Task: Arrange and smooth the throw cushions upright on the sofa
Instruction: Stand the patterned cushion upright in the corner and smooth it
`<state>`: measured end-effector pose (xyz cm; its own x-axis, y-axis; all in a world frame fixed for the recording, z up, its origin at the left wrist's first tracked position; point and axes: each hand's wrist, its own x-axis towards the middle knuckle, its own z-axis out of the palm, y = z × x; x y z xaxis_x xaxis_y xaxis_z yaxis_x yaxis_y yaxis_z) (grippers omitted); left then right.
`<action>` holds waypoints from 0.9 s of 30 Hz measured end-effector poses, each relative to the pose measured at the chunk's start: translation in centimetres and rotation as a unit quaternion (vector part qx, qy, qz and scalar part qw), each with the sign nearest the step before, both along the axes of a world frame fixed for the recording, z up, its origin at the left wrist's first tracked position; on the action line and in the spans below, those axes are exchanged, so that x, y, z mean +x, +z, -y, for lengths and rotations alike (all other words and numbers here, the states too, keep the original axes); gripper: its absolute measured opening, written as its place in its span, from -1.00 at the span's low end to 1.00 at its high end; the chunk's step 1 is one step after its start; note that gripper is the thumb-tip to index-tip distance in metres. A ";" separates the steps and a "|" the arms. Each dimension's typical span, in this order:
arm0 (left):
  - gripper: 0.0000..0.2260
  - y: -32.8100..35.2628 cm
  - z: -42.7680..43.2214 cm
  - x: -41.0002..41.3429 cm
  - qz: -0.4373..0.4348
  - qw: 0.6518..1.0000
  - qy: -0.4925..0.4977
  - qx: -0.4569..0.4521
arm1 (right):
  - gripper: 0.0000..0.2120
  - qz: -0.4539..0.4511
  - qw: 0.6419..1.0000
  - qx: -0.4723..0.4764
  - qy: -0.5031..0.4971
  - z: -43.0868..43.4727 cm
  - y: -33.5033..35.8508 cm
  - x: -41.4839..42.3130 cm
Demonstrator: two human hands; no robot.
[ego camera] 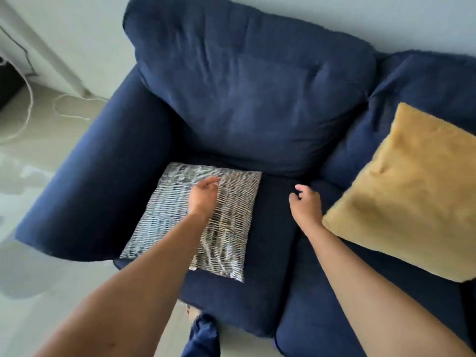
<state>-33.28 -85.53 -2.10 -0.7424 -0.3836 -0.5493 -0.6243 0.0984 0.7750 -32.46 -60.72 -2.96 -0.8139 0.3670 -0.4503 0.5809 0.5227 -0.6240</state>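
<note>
A grey-and-white striped cushion lies flat on the left seat of the dark blue sofa. My left hand hovers over the cushion's middle, fingers loosely curled, holding nothing. My right hand hangs over the bare seat between the two cushions, fingers apart and empty. A mustard-yellow cushion leans tilted against the right back cushion, just to the right of my right hand.
The sofa's left armrest borders the striped cushion. A white cable trails over the pale floor at the left, by the wall. A dark blue trouser leg shows at the sofa's front edge.
</note>
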 end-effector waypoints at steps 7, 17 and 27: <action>-0.45 -2.9 20.5 2.7 0.133 0.989 -0.010 -0.062 | -0.34 0.208 0.970 -0.125 -0.021 13.9 -5.2 -0.3; -0.13 -10.8 24.0 0.8 0.206 0.974 -0.090 0.025 | 0.06 0.178 0.928 -0.223 -0.241 16.9 -12.0 -1.5; -0.40 -11.8 20.9 -2.1 0.172 0.977 -0.029 0.121 | -0.14 0.138 0.897 -0.319 -0.273 16.7 -11.5 -5.8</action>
